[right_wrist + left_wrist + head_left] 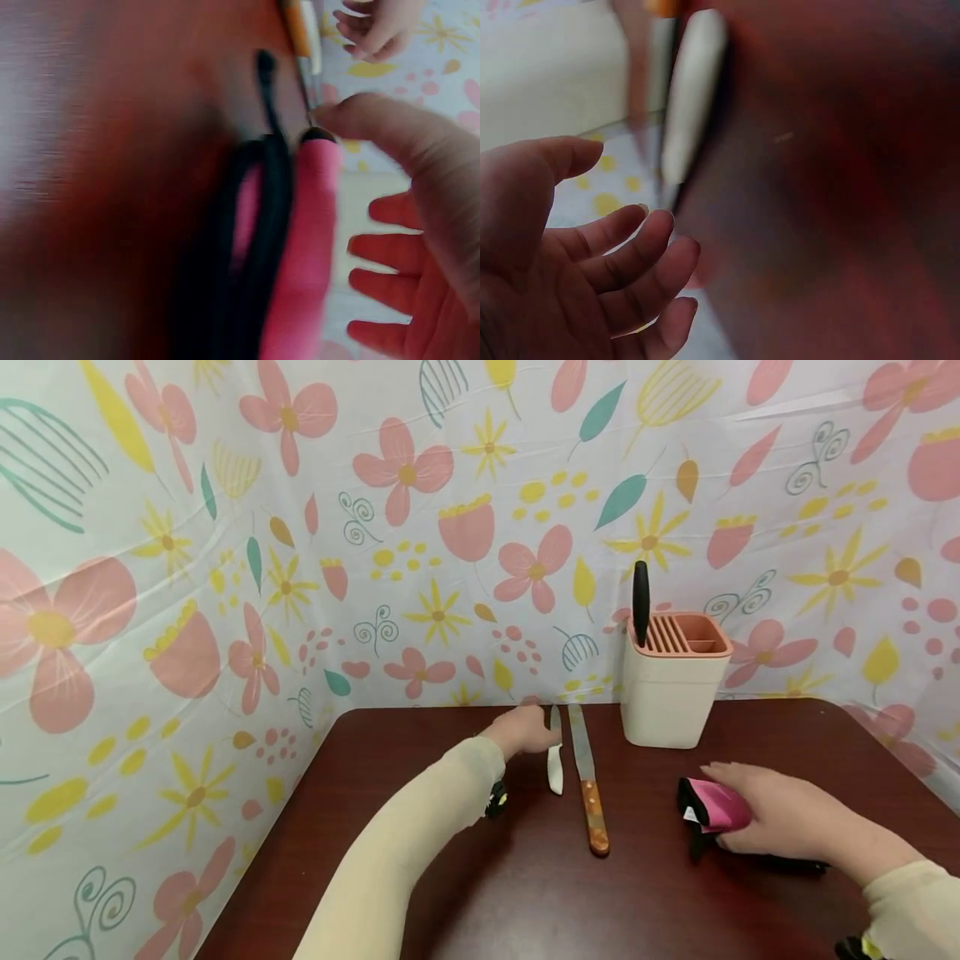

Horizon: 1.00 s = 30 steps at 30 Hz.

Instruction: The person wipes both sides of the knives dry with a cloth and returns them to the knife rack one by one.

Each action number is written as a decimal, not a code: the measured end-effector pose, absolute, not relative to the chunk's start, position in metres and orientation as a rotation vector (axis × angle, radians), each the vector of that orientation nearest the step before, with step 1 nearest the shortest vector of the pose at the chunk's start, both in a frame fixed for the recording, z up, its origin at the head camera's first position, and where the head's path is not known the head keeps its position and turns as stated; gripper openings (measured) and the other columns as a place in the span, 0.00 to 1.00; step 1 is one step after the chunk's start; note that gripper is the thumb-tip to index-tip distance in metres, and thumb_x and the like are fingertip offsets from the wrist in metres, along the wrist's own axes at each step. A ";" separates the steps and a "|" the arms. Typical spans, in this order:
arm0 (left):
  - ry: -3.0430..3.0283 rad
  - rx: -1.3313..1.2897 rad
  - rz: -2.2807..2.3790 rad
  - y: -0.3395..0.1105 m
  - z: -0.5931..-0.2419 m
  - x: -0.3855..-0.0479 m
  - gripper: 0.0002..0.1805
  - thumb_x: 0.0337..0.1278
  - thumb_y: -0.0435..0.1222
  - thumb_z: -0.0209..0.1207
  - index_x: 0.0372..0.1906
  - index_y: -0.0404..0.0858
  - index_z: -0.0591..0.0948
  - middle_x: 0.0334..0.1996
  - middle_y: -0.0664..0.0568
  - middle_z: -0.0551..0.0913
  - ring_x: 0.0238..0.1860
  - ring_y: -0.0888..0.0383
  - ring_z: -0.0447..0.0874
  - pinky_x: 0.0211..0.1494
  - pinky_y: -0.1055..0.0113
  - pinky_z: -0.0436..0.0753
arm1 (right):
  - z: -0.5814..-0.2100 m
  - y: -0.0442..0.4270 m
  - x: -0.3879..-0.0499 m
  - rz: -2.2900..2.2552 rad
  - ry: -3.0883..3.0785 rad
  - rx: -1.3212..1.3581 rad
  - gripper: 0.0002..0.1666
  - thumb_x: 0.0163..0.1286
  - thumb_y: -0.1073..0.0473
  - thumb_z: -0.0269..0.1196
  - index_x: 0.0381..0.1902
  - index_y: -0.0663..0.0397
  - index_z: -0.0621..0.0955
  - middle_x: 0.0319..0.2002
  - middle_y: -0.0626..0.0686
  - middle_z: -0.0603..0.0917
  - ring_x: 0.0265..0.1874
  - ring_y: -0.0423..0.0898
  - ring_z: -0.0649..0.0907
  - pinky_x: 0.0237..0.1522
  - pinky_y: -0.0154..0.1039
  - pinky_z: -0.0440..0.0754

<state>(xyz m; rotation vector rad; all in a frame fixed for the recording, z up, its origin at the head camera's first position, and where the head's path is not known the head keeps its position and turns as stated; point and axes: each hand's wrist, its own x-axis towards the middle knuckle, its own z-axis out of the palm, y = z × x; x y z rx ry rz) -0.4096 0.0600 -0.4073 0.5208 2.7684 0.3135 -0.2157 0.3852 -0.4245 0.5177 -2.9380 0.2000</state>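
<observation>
My left hand (522, 729) is at the blade end of a small knife with a white handle (555, 770), which lies on the table. In the left wrist view its fingers are loosely bent and nothing is in the palm; the white handle (694, 97) is beyond them. To the right lies a long-bladed knife with a brown wooden handle (594, 814). My right hand (780, 810) is over a folded pink and black fabric item (720, 804) with a white label. Seen from the right wrist, the fingers (390, 253) are spread and apart from the pink fabric (311, 225).
At the back right of the dark red-brown table (517, 893) stands a cream utensil holder (667, 702) with a slotted orange-pink top. A black-handled knife (641, 602) is upright in it. A flower-patterned sheet (450, 568) hangs behind and at the left.
</observation>
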 end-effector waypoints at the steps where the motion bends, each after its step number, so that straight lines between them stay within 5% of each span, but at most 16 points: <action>1: 2.747 0.488 0.310 0.060 -0.413 -0.410 0.22 0.71 0.59 0.54 0.45 0.44 0.81 0.33 0.52 0.81 0.23 0.55 0.76 0.27 0.62 0.76 | -0.429 0.386 -0.214 0.181 -2.974 0.493 0.55 0.44 0.38 0.81 0.66 0.59 0.78 0.61 0.62 0.83 0.59 0.60 0.84 0.54 0.60 0.83; 8: 2.714 0.369 0.416 0.059 -0.437 -0.409 0.21 0.68 0.60 0.57 0.36 0.46 0.79 0.29 0.52 0.79 0.27 0.54 0.80 0.31 0.62 0.81 | -0.454 0.385 -0.208 0.150 -2.994 0.464 0.50 0.40 0.53 0.79 0.63 0.68 0.79 0.59 0.66 0.84 0.57 0.62 0.85 0.55 0.61 0.83; 16: 2.662 0.298 0.546 0.073 -0.457 -0.417 0.18 0.67 0.54 0.60 0.33 0.44 0.80 0.28 0.50 0.80 0.24 0.53 0.78 0.28 0.61 0.83 | -0.460 0.383 -0.209 0.173 -2.977 0.420 0.41 0.42 0.64 0.76 0.59 0.67 0.81 0.52 0.63 0.87 0.47 0.59 0.88 0.43 0.56 0.86; 23: 2.599 0.263 0.676 0.072 -0.454 -0.414 0.17 0.66 0.51 0.62 0.34 0.41 0.80 0.22 0.49 0.81 0.25 0.51 0.83 0.28 0.57 0.81 | -0.461 0.382 -0.214 0.236 -2.975 0.363 0.34 0.48 0.65 0.73 0.58 0.58 0.83 0.41 0.57 0.89 0.34 0.50 0.86 0.29 0.48 0.81; 30: 2.518 0.252 0.898 0.058 -0.447 -0.406 0.17 0.63 0.48 0.65 0.38 0.38 0.80 0.25 0.44 0.82 0.23 0.49 0.85 0.27 0.57 0.85 | -0.457 0.387 -0.219 0.297 -3.008 0.319 0.31 0.50 0.63 0.71 0.56 0.56 0.85 0.40 0.54 0.89 0.33 0.45 0.83 0.34 0.48 0.80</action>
